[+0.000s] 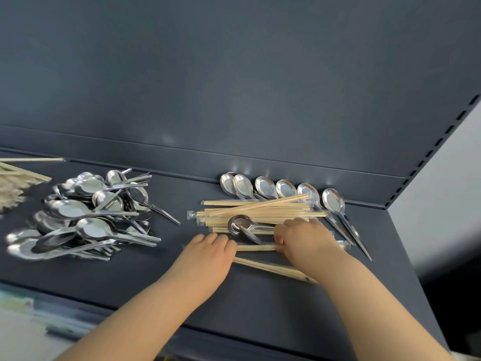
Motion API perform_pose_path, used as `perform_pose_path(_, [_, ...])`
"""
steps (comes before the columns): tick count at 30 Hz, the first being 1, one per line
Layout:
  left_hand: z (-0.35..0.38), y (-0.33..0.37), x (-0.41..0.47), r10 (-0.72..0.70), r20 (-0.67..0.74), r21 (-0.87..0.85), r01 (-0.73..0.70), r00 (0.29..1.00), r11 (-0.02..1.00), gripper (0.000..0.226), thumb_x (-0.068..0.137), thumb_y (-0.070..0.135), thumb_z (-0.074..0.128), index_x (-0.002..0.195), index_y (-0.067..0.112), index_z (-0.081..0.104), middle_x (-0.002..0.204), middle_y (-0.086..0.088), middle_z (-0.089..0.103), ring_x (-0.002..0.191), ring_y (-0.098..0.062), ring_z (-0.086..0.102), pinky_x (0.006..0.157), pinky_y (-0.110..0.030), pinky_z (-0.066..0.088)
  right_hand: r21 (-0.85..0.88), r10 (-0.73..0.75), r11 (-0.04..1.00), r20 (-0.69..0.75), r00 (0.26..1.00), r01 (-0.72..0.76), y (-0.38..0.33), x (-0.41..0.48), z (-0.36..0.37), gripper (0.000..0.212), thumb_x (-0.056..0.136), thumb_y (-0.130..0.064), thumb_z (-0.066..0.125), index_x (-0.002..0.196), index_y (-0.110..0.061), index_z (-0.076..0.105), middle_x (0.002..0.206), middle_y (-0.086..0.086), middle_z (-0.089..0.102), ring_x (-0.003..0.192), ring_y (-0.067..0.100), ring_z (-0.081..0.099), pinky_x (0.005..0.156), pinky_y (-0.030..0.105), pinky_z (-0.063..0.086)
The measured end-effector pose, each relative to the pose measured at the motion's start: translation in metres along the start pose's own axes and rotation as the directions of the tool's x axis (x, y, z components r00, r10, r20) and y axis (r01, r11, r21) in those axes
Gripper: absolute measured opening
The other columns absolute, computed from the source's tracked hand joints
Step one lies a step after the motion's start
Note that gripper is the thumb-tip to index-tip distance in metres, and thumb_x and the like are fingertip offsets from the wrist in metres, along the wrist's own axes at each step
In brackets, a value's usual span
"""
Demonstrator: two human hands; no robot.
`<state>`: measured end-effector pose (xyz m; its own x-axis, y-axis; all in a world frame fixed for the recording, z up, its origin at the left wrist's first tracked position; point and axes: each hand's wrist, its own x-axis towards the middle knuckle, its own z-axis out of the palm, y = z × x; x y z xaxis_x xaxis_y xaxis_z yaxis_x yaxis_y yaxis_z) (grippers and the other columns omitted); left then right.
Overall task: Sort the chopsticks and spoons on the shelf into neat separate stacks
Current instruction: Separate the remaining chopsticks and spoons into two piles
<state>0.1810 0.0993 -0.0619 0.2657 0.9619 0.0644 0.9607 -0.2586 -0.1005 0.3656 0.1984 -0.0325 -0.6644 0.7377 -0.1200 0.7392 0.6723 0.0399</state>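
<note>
Chopsticks point(260, 213) sitting at 3 o'clock of spoon heap point(86, 217), stray spoon point(242, 225) on top. Right hand point(303, 235) pinching one pair point(256, 247), left hand point(208, 247) probably curling round its end, likely freeing it for stacking.

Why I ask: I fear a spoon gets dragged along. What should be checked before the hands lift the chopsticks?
1. Single spoon off the chopstick bundle: not ok, it lies on top.
2. Back row of spoons clear of the bundle: not ok, several handles run beneath it.
3. Left hand and right hand grip: cannot tell, fingertips hidden.
4. Loose chopsticks gathered: not ok, they lie apart, nearer the person.
5. Spoon pile free of chopsticks: ok, none visible.
</note>
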Motion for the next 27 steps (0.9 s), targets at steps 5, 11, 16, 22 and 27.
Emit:
perform_pose_path(5, [0.000, -0.009, -0.008, 0.026, -0.127, -0.044, -0.032, 0.992, 0.999, 0.050, 0.030, 0.002, 0.079, 0.073, 0.020, 0.058, 0.067, 0.005, 0.053, 0.052, -0.014, 0.052, 0.044, -0.023, 0.043, -0.025, 0.038, 0.999, -0.134, 0.990, -0.042, -0.001, -0.006, -0.009, 0.009, 0.094, -0.025, 0.047, 0.103, -0.024, 0.049, 0.093, -0.003, 0.064, 0.075, 0.024, 0.048, 0.084, 0.029, 0.031])
perform_pose_path(11, [-0.022, -0.036, -0.020, 0.066, -0.325, -0.069, -0.094, 0.943, 0.993, 0.052, 0.045, -0.002, 0.062, 0.092, 0.019, 0.067, 0.081, 0.004, 0.058, 0.064, -0.016, 0.057, 0.059, -0.023, 0.046, 0.380, 0.127, 0.925, -0.277, 0.952, -0.013, -0.005, -0.008, -0.015, 0.012, 0.085, -0.020, 0.065, 0.096, -0.024, 0.068, 0.084, -0.003, 0.071, 0.077, 0.024, 0.063, 0.078, 0.030, 0.045])
perform_pose_path(16, [-0.032, -0.092, -0.031, 0.060, -0.385, -0.040, -0.082, 0.921, 0.996, 0.057, 0.044, -0.011, 0.054, 0.093, 0.017, 0.062, 0.084, 0.002, 0.058, 0.071, -0.021, 0.056, 0.071, -0.030, 0.037, 0.709, 0.236, 0.705, -0.231, 0.944, -0.003, -0.039, 0.000, -0.039, 0.028, 0.088, -0.012, 0.062, 0.083, -0.039, 0.059, 0.078, -0.019, 0.065, 0.072, -0.004, 0.057, 0.068, 0.007, 0.042])
perform_pose_path(22, [-0.046, -0.189, -0.072, 0.015, -0.432, -0.051, -0.041, 0.902, 0.998, 0.068, 0.042, -0.015, 0.069, 0.100, 0.019, 0.061, 0.089, 0.005, 0.063, 0.080, -0.021, 0.057, 0.080, -0.030, 0.032, 0.717, 0.320, 0.697, -0.288, 0.903, -0.018, -0.136, 0.037, -0.062, 0.026, 0.090, -0.017, 0.058, 0.083, -0.042, 0.056, 0.080, -0.015, 0.065, 0.069, 0.002, 0.057, 0.062, 0.012, 0.041])
perform_pose_path(27, [-0.046, -0.272, -0.122, -0.009, -0.397, -0.054, -0.013, 0.918, 0.998, 0.073, 0.043, -0.011, 0.080, 0.107, 0.022, 0.066, 0.095, 0.008, 0.066, 0.082, -0.018, 0.062, 0.083, -0.029, 0.035, 0.671, 0.378, 0.738, -0.322, 0.868, -0.072, -0.220, 0.075, -0.063, 0.014, 0.090, -0.019, 0.057, 0.097, -0.029, 0.064, 0.088, -0.008, 0.063, 0.078, 0.011, 0.059, 0.075, 0.032, 0.049])
